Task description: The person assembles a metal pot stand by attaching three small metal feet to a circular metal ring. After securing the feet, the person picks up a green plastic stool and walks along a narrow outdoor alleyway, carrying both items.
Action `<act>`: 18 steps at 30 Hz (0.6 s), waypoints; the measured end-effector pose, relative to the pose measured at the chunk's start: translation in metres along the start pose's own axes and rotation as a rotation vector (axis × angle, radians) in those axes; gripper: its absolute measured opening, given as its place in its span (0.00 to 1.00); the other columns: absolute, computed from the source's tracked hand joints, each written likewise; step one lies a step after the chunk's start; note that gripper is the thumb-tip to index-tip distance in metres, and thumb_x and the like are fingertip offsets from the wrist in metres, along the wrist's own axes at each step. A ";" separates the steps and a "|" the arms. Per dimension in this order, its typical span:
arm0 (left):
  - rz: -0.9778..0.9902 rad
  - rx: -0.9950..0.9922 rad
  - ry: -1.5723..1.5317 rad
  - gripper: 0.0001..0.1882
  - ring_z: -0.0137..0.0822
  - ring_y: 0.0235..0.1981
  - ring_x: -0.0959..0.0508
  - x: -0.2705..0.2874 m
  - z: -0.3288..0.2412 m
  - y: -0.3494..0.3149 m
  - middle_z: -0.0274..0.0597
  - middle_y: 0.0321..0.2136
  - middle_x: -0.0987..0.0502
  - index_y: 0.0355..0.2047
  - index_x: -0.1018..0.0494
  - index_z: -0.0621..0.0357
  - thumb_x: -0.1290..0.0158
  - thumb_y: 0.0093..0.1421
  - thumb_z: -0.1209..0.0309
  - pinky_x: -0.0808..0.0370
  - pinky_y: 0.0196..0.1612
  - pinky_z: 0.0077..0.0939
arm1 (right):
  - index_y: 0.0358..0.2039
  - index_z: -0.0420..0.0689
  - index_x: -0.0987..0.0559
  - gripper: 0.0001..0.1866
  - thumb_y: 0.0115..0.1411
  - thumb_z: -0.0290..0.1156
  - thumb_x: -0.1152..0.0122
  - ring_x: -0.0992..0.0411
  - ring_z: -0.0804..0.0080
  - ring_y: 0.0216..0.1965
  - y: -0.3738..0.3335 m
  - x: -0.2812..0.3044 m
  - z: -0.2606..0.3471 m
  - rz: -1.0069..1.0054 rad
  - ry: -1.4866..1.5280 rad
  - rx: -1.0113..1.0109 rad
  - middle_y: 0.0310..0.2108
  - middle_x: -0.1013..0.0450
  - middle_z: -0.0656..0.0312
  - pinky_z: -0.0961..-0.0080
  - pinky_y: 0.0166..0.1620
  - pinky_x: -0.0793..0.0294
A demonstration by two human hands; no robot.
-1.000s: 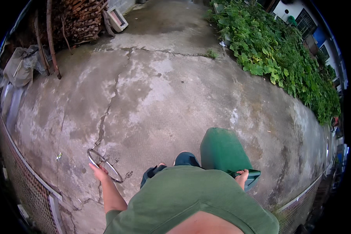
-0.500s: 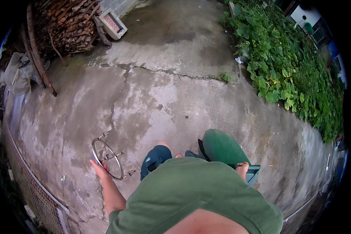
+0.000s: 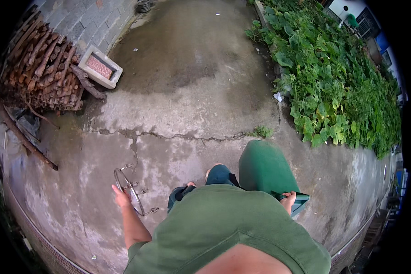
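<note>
On my left, a shiny metal ring frame [image 3: 138, 204] with several short bracket-like feet hangs out to the side, tilted, above the concrete. My left hand [image 3: 122, 197] is closed around its outer edge; part of the fingers is hidden behind the rim. A tall green plastic bin [image 3: 266, 165] stands tilted by my right leg. Its handle edge lies in the grasp of my right hand [image 3: 288, 200]. The lower part of the bin is mostly hidden by its own body and my shirt.
Cracked, partly wet concrete [image 3: 169, 109] stretches ahead. Stacked firewood [image 3: 48, 68], a stone trough [image 3: 106, 80] and a long branch [image 3: 25, 139] lie at the left. Leafy plants [image 3: 324, 82] border the right side. A small white scrap [image 3: 278, 97] lies at their edge.
I have moved forward over the concrete: the woodpile, trough and crack are nearer. A different leg leads now. The ring frame and bin have come along, still held.
</note>
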State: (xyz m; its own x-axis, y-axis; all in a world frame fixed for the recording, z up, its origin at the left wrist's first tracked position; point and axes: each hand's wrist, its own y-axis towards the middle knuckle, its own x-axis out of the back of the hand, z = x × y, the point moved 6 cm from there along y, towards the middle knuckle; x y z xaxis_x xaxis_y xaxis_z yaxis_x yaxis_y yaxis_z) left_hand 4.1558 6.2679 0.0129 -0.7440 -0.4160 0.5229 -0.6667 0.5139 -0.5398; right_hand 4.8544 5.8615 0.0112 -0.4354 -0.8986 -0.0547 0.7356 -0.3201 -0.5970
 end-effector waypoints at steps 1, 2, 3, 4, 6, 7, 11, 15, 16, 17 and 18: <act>0.021 -0.015 -0.049 0.37 0.28 0.08 0.40 -0.027 -0.038 0.003 0.33 0.07 0.40 0.13 0.37 0.56 0.66 0.51 0.32 0.45 0.11 0.22 | 0.15 0.48 0.42 0.12 0.53 0.30 0.56 0.48 0.77 0.10 0.007 -0.036 -0.003 0.041 0.024 -0.008 0.09 0.47 0.68 0.77 0.16 0.42; 0.041 -0.029 -0.099 0.36 0.27 0.07 0.41 -0.053 -0.076 0.006 0.32 0.07 0.40 0.13 0.37 0.56 0.66 0.51 0.32 0.46 0.11 0.21 | 0.15 0.48 0.42 0.12 0.54 0.30 0.56 0.48 0.77 0.10 0.014 -0.069 -0.010 0.054 0.062 -0.053 0.09 0.47 0.68 0.77 0.16 0.42; 0.064 -0.044 -0.159 0.36 0.27 0.07 0.42 -0.083 -0.115 0.008 0.32 0.07 0.41 0.13 0.38 0.55 0.66 0.51 0.32 0.47 0.10 0.21 | 0.15 0.48 0.42 0.12 0.54 0.30 0.57 0.48 0.77 0.10 0.021 -0.109 -0.017 0.076 0.107 -0.094 0.09 0.47 0.68 0.77 0.16 0.42; 0.108 -0.079 -0.189 0.34 0.25 0.06 0.44 -0.109 -0.156 -0.005 0.30 0.07 0.43 0.14 0.39 0.54 0.65 0.52 0.34 0.49 0.10 0.19 | 0.17 0.47 0.41 0.11 0.54 0.30 0.57 0.46 0.77 0.11 0.026 -0.142 -0.007 0.059 0.084 -0.070 0.10 0.46 0.68 0.77 0.16 0.42; 0.105 -0.112 -0.271 0.34 0.25 0.06 0.44 -0.163 -0.223 -0.010 0.30 0.07 0.43 0.14 0.39 0.54 0.65 0.53 0.34 0.50 0.10 0.19 | 0.17 0.47 0.40 0.10 0.54 0.31 0.56 0.45 0.77 0.12 0.039 -0.220 -0.013 -0.004 0.029 -0.045 0.10 0.46 0.67 0.77 0.16 0.43; 0.099 -0.125 -0.311 0.34 0.25 0.06 0.44 -0.192 -0.246 -0.009 0.30 0.07 0.43 0.14 0.39 0.54 0.65 0.53 0.35 0.50 0.10 0.19 | 0.17 0.46 0.40 0.10 0.54 0.31 0.56 0.45 0.76 0.12 0.047 -0.258 -0.018 -0.035 -0.003 -0.034 0.10 0.46 0.66 0.77 0.16 0.43; -0.028 -0.085 -0.311 0.33 0.24 0.07 0.44 -0.288 -0.322 -0.022 0.30 0.07 0.43 0.14 0.39 0.54 0.63 0.53 0.36 0.51 0.10 0.18 | 0.18 0.45 0.38 0.09 0.53 0.30 0.54 0.44 0.73 0.12 0.069 -0.421 -0.029 -0.034 0.006 -0.041 0.10 0.43 0.64 0.73 0.17 0.41; -0.123 -0.084 -0.249 0.33 0.24 0.08 0.42 -0.368 -0.382 0.008 0.31 0.08 0.42 0.12 0.39 0.55 0.60 0.53 0.36 0.49 0.11 0.20 | 0.16 0.45 0.38 0.10 0.52 0.30 0.53 0.45 0.73 0.11 0.078 -0.576 -0.006 -0.023 0.011 0.078 0.09 0.43 0.64 0.73 0.16 0.43; -0.137 -0.071 -0.241 0.33 0.25 0.09 0.41 -0.385 -0.385 0.029 0.31 0.09 0.41 0.12 0.38 0.56 0.60 0.52 0.36 0.47 0.12 0.20 | 0.15 0.45 0.38 0.11 0.52 0.30 0.53 0.45 0.73 0.11 0.082 -0.607 -0.004 -0.053 -0.001 0.057 0.09 0.44 0.64 0.73 0.16 0.43; -0.149 -0.066 -0.251 0.34 0.25 0.10 0.39 -0.407 -0.386 0.051 0.32 0.09 0.40 0.12 0.37 0.57 0.59 0.52 0.37 0.45 0.13 0.20 | 0.15 0.45 0.38 0.11 0.52 0.30 0.53 0.45 0.73 0.11 0.086 -0.640 -0.006 -0.070 -0.002 0.032 0.09 0.44 0.64 0.73 0.16 0.43; -0.203 -0.079 -0.195 0.36 0.28 0.10 0.39 -0.436 -0.396 0.068 0.33 0.08 0.40 0.11 0.37 0.57 0.62 0.51 0.34 0.44 0.12 0.22 | 0.15 0.45 0.38 0.11 0.52 0.30 0.53 0.45 0.73 0.11 0.090 -0.670 -0.015 -0.097 0.001 -0.003 0.09 0.44 0.64 0.73 0.16 0.43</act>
State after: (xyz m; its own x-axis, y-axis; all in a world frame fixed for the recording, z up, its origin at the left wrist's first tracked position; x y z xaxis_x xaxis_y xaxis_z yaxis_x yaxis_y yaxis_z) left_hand 4.4524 6.7812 0.0093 -0.5951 -0.6486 0.4744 -0.8031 0.4591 -0.3797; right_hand 5.2047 6.4392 -0.0183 -0.5051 -0.8631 0.0021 0.6886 -0.4044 -0.6019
